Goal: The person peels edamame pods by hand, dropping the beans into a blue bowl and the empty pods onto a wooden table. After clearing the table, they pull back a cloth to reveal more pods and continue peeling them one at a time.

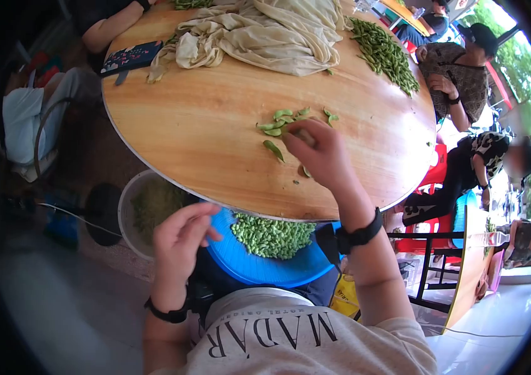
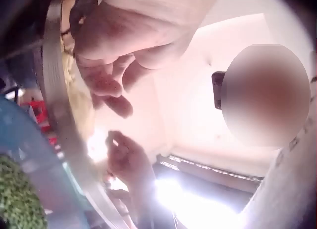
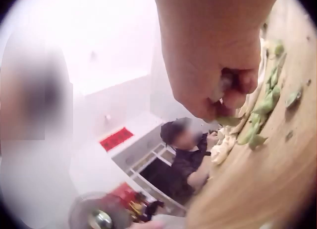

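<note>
On the round wooden table [image 1: 215,125] lies a small group of green pods [image 1: 272,129]. My right hand [image 1: 322,153] is over them; in the right wrist view the right hand [image 3: 218,65] has curled fingers, with a green pod [image 3: 229,121] pinched at the fingertips. My left hand [image 1: 181,240] hangs in the air by the table's near edge, fingers loosely bent and holding nothing; the left wrist view shows the left hand [image 2: 129,46] the same way. Below the edge, a blue basket [image 1: 234,262] holds shelled green beans [image 1: 275,236].
A beige cloth [image 1: 259,37] and a pile of pods [image 1: 384,56] lie on the table's far side, with a dark booklet [image 1: 131,57] at the left. A translucent tub [image 1: 129,219] stands below the left edge. Several people are around, one seated at the right [image 1: 462,75].
</note>
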Motion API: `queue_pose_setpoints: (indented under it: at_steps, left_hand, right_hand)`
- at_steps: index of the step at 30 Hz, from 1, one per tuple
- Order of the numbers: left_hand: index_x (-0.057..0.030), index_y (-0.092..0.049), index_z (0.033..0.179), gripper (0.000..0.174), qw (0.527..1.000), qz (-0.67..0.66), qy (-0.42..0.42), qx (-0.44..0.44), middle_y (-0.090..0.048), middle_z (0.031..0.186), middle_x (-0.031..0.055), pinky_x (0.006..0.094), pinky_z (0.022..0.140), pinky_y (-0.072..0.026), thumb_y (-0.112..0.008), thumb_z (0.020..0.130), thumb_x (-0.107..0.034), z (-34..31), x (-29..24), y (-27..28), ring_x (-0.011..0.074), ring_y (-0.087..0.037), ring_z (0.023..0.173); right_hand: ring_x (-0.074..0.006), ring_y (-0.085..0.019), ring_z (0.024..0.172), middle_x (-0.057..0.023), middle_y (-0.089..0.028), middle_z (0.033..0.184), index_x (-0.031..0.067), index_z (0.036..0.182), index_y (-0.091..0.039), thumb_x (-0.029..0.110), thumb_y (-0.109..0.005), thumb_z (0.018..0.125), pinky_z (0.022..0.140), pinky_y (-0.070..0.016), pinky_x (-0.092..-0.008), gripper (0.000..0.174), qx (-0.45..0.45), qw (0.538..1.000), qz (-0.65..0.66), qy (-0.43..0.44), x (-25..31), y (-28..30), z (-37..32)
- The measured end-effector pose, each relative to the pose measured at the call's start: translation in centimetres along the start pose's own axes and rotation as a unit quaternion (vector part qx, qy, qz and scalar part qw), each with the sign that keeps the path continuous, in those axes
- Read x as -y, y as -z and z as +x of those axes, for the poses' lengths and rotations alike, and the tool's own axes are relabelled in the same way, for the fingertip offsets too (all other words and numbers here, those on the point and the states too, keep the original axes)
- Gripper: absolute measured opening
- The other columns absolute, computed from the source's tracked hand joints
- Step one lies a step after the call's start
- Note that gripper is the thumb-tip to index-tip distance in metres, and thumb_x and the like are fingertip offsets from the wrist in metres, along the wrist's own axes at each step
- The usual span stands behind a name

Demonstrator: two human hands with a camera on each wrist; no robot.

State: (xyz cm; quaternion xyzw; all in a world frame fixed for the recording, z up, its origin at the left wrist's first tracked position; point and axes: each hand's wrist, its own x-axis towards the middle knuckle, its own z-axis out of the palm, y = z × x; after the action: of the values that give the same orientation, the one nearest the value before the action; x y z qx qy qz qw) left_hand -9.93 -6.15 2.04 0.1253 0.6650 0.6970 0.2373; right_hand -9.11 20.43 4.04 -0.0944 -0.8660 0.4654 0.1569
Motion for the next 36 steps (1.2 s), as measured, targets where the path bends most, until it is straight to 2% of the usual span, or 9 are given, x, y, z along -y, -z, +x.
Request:
queue_pose_setpoints:
  at_steps: [3, 4, 5, 10, 13, 17, 19, 26, 36]
  left_hand:
    - [0.0025, -0.055, 0.110, 0.024, 0.994, -0.099, -0.014, 0.040, -0.064, 0.092, 0.0109, 0.0193, 0.050, -0.0406, -0.050, 0.089, -0.007, 1.3, -1.4, -4.9, 0.0109, -0.060, 0.061]
    - [0.0023, -0.056, 0.110, 0.024, 0.991, -0.121, -0.008, 0.056, -0.064, 0.088, 0.0101, 0.0192, 0.050, -0.0405, -0.050, 0.089, -0.008, 1.5, -1.7, -6.1, 0.0106, -0.060, 0.061]
    - [0.0031, -0.056, 0.109, 0.023, 0.989, -0.118, 0.009, 0.088, -0.064, 0.085, 0.0087, 0.0189, 0.049, -0.0405, -0.052, 0.088, -0.007, 1.5, -1.7, -6.7, 0.0097, -0.058, 0.059]
    - [0.0039, -0.058, 0.103, 0.020, 0.982, -0.100, 0.057, 0.152, -0.060, 0.075, 0.0017, 0.0178, 0.047, -0.0401, -0.058, 0.084, -0.002, 0.9, -0.6, -8.6, 0.0056, -0.051, 0.052]
    - [0.0032, -0.060, 0.097, 0.016, 0.987, -0.082, 0.051, 0.129, -0.059, 0.077, 0.0011, 0.0175, 0.047, -0.0402, -0.061, 0.082, -0.001, -0.4, -0.3, -9.3, 0.0049, -0.050, 0.053]
    - [0.0018, -0.062, 0.091, 0.016, 0.996, -0.013, -0.013, 0.084, -0.057, 0.071, 0.0001, 0.0167, 0.042, -0.0338, -0.066, 0.076, 0.000, -1.1, -0.2, -10.6, 0.0024, -0.044, 0.048]
    - [0.0014, -0.062, 0.089, 0.015, 0.984, 0.106, -0.113, 0.086, -0.057, 0.072, 0.0007, 0.0172, 0.042, -0.0334, -0.067, 0.074, 0.001, -1.3, 0.2, -10.9, 0.0019, -0.044, 0.050]
    - [0.0004, -0.062, 0.085, 0.017, 0.932, 0.249, -0.252, 0.078, -0.058, 0.075, 0.0052, 0.0200, 0.044, -0.0371, -0.068, 0.070, 0.004, -1.8, 0.1, -12.2, 0.0062, -0.048, 0.052]
    - [0.0018, -0.060, 0.086, 0.011, 0.949, 0.208, -0.230, 0.050, -0.058, 0.073, 0.0049, 0.0206, 0.045, -0.0389, -0.064, 0.075, 0.003, -2.0, 1.5, -13.1, 0.0074, -0.050, 0.053]
  right_hand:
    - [-0.0078, -0.046, 0.053, -0.0002, -0.055, 0.067, 0.0035, 0.094, -0.062, 0.013, -0.062, 0.082, 0.045, -0.0341, -0.0223, 0.016, 0.068, 0.901, 0.396, -0.164, 0.7, 1.2, -3.1]
    - [-0.0023, -0.041, 0.053, 0.0040, -0.051, 0.065, 0.0024, 0.095, -0.061, 0.015, -0.060, 0.084, 0.044, -0.0275, -0.0173, 0.016, 0.059, 0.885, 0.424, -0.181, 1.4, 0.6, -4.6]
    - [-0.0039, -0.047, 0.058, 0.0023, -0.055, 0.069, 0.0021, 0.095, -0.061, 0.014, -0.061, 0.084, 0.049, -0.0354, -0.0184, 0.016, 0.090, 0.872, 0.442, -0.187, 1.5, 0.7, -5.7]
    - [-0.0068, -0.055, 0.075, -0.0006, -0.060, 0.078, 0.0010, 0.094, -0.060, 0.017, -0.058, 0.087, 0.069, -0.0450, -0.0216, 0.017, 0.087, 0.914, 0.369, -0.147, 1.9, 1.2, -10.2]
    - [-0.0052, -0.050, 0.065, 0.0005, -0.055, 0.070, 0.0003, 0.095, -0.060, 0.023, -0.054, 0.090, 0.058, -0.0414, -0.0190, 0.024, 0.060, 0.946, 0.299, -0.111, 1.1, 1.6, -11.5]
    - [-0.0037, -0.037, 0.052, 0.0032, -0.043, 0.059, 0.0000, 0.089, -0.057, 0.033, -0.045, 0.093, 0.045, -0.0295, -0.0181, 0.035, 0.136, 0.879, 0.412, -0.200, 0.4, 2.9, -13.1]
    - [-0.0034, -0.031, 0.048, 0.0044, -0.037, 0.056, 0.0007, 0.085, -0.055, 0.037, -0.041, 0.094, 0.042, -0.0238, -0.0185, 0.040, 0.149, 0.862, 0.438, -0.207, 0.7, 2.7, -13.7]
    - [-0.0035, -0.033, 0.049, 0.0034, -0.041, 0.059, 0.0044, 0.080, -0.050, 0.037, -0.040, 0.095, 0.043, -0.0264, -0.0182, 0.037, 0.139, 0.872, 0.414, -0.221, 0.6, 3.0, -14.6]
    - [-0.0034, -0.036, 0.051, 0.0031, -0.044, 0.057, 0.0045, 0.075, -0.049, 0.027, -0.047, 0.093, 0.044, -0.0284, -0.0187, 0.029, 0.079, 0.878, 0.432, -0.192, -0.5, 2.1, -15.2]
